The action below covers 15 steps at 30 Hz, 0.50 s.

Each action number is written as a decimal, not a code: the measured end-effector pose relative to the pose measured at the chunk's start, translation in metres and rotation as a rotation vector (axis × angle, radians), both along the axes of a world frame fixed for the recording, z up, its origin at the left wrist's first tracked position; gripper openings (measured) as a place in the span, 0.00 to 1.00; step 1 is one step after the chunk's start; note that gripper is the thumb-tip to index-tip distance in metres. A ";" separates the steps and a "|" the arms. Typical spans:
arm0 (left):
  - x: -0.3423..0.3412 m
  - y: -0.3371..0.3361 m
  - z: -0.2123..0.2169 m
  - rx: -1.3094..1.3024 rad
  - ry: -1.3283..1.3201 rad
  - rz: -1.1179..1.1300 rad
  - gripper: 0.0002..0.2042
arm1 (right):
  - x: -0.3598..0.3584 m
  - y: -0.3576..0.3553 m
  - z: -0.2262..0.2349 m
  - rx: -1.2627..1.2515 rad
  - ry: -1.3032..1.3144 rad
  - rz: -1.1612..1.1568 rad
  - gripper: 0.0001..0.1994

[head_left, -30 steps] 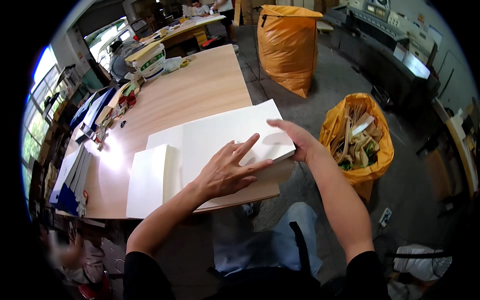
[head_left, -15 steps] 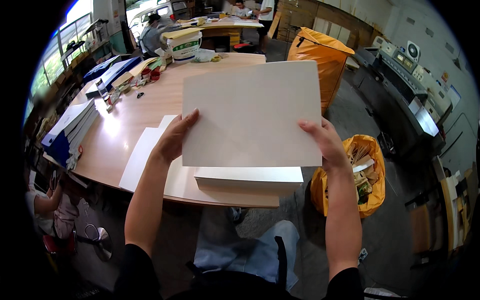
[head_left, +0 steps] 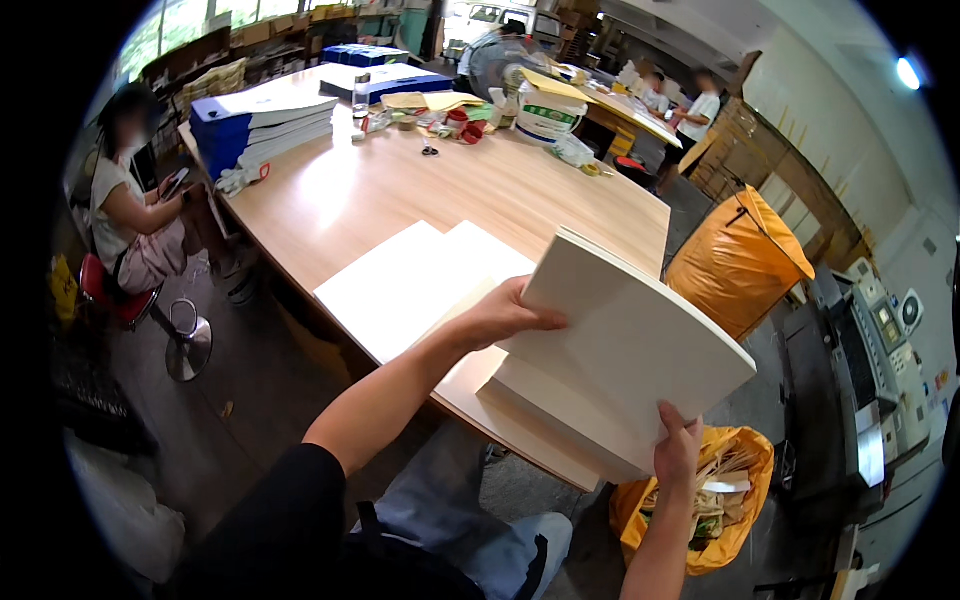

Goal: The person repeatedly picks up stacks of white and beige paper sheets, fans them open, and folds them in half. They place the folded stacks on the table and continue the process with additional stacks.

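Observation:
I hold a thick batch of large white sheets [head_left: 640, 350] up off the table, tilted toward the right. My left hand [head_left: 500, 315] grips its left edge and my right hand [head_left: 678, 450] holds its lower right edge. Beneath it a stack of white sheets [head_left: 545, 405] lies at the near edge of the wooden table [head_left: 400, 190]. Two more flat white piles [head_left: 420, 285] lie side by side on the table to the left of my left hand.
A person sits on a red stool [head_left: 130, 225] at the left. Blue-covered stacks [head_left: 260, 120], a white bucket [head_left: 548, 112] and small items fill the table's far end. An orange bag [head_left: 735, 265] stands right; an orange waste bag [head_left: 700, 500] below. People work at the back.
The sheets lay on the table under my hands a second ago. I lifted a batch, held it flat facing me, and now it is tilted to the right; my view has swung left.

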State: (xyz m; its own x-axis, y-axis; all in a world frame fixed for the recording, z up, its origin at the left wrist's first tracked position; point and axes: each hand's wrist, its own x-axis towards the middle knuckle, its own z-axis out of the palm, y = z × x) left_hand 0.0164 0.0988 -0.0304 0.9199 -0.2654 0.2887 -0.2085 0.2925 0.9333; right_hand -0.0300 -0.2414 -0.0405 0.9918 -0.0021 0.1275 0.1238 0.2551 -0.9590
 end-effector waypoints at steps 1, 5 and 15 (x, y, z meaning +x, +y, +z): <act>-0.003 -0.004 0.003 -0.002 0.005 0.025 0.16 | 0.001 0.001 -0.003 -0.015 -0.005 -0.034 0.23; 0.001 -0.015 0.000 -0.015 -0.042 0.097 0.17 | -0.002 0.001 -0.007 -0.039 -0.040 -0.157 0.26; -0.039 0.015 0.055 -0.118 0.104 0.139 0.18 | 0.028 0.019 0.077 -0.211 -0.055 0.074 0.24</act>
